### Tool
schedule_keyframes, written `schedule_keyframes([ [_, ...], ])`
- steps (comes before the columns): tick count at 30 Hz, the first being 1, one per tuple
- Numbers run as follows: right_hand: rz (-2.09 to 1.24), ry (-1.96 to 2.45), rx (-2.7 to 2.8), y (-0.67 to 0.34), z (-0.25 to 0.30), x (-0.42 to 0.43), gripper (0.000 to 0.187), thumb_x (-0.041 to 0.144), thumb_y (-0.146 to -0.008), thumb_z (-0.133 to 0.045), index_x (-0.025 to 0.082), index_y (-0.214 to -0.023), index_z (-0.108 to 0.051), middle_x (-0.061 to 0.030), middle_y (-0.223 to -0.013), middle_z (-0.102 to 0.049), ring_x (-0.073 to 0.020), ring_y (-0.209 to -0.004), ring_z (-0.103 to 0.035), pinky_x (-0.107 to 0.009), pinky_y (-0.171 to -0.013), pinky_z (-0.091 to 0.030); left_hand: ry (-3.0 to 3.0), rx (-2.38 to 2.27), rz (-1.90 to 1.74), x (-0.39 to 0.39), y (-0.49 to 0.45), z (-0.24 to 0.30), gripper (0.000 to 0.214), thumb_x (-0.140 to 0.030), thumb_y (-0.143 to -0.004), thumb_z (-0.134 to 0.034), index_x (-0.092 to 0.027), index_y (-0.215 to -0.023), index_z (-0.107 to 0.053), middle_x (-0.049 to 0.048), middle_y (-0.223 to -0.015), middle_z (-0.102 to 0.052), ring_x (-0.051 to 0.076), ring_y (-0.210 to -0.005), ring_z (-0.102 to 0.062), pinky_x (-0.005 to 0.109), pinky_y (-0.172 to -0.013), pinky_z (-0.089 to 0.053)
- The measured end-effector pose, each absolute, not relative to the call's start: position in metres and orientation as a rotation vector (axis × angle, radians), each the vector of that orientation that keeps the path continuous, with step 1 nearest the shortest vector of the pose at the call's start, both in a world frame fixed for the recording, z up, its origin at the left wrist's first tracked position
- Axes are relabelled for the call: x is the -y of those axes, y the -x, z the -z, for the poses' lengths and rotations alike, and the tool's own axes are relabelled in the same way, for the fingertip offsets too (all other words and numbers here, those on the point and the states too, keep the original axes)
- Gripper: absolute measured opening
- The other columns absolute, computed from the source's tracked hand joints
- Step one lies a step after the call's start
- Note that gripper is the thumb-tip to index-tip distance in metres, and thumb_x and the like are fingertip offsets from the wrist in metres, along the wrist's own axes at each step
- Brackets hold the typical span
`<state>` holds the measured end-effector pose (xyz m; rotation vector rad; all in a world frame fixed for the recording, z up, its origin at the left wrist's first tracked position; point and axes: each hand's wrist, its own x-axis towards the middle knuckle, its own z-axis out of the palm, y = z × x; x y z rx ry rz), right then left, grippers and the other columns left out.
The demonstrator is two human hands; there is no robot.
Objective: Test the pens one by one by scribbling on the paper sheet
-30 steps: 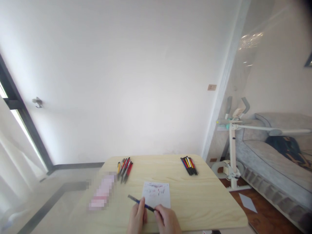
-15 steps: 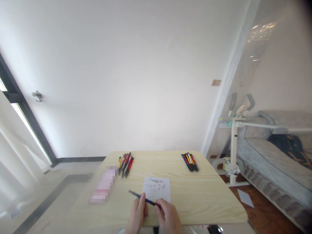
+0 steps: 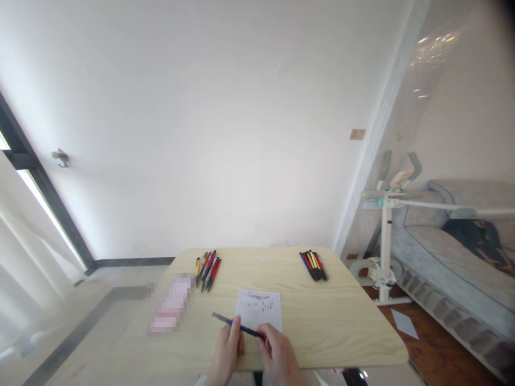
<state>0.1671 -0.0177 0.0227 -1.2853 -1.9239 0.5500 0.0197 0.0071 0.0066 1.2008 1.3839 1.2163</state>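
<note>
A blue pen (image 3: 250,331) with a grey end and a black end is held slantwise across both hands, above the table's near edge. My left hand (image 3: 226,347) is closed around its middle, thumb on top, and the grey end sticks out to the left. The fingers of my right hand (image 3: 278,349) pinch the black end. Just beyond the hands lies a white sheet of paper (image 3: 259,313) with red and dark marks, its lower edge partly hidden by the hands.
On the wooden table (image 3: 330,327) several pens (image 3: 208,271) lie at the back left, and another group of pens (image 3: 314,266) lies at the back right. A blurred pink item (image 3: 173,304) is at the left edge. White exercise equipment (image 3: 386,241) stands right of the table.
The view has shifted very slightly. Both hands keep their hold on the pen in nearly the same place.
</note>
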Motion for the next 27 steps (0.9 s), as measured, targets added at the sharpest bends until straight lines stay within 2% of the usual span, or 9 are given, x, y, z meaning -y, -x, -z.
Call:
schedule_keyframes([
  [13,-0.516,1.352,1.904,-0.1666,-0.0188,0.0144,0.006,0.015,-0.078,-0.047,0.021,-0.079,-0.05,0.0021,-0.064,-0.057,-0.0126,-0.056,-0.052,-0.02,-0.052,-0.034,-1.175,-1.381,-1.226,-0.0075,-0.0204,-0.0013,0.056,-0.059,-0.08,-0.035,-0.021,-0.039,-0.039,-0.0038,-0.035,-0.037,0.011,-0.037,-0.038,0.025,-0.044,-0.029],
  [17,-0.528,1.333,1.898,-0.1667,-0.0232,0.0157,0.007,0.017,-0.076,-0.051,0.021,-0.082,-0.051,0.0024,-0.065,-0.057,-0.0132,-0.057,-0.053,-0.021,-0.054,-0.035,-1.162,-1.371,-1.234,-0.0086,-0.02,-0.0009,0.055,-0.058,-0.081,-0.034,-0.021,-0.04,-0.039,-0.0039,-0.035,-0.038,0.011,-0.037,-0.038,0.025,-0.044,-0.029],
  [21,-0.554,1.247,1.897,-0.1673,-0.0272,0.0165,0.013,0.019,-0.082,-0.046,0.022,-0.091,-0.054,0.0007,-0.075,-0.061,-0.014,-0.065,-0.056,-0.021,-0.06,-0.038,-1.151,-1.354,-1.244,-0.0098,-0.0196,0.0011,0.055,-0.058,-0.081,-0.034,-0.021,-0.04,-0.039,-0.0043,-0.035,-0.036,0.011,-0.037,-0.038,0.025,-0.044,-0.029],
  [27,-0.527,1.223,1.925,-0.1673,-0.0232,0.0153,0.018,0.02,-0.088,-0.039,0.022,-0.085,-0.056,-0.0011,-0.078,-0.06,-0.0153,-0.072,-0.056,-0.022,-0.064,-0.038,-1.147,-1.356,-1.265,-0.0093,-0.0195,0.0028,0.055,-0.057,-0.081,-0.035,-0.021,-0.039,-0.038,-0.0045,-0.035,-0.036,0.01,-0.037,-0.037,0.025,-0.045,-0.029],
])
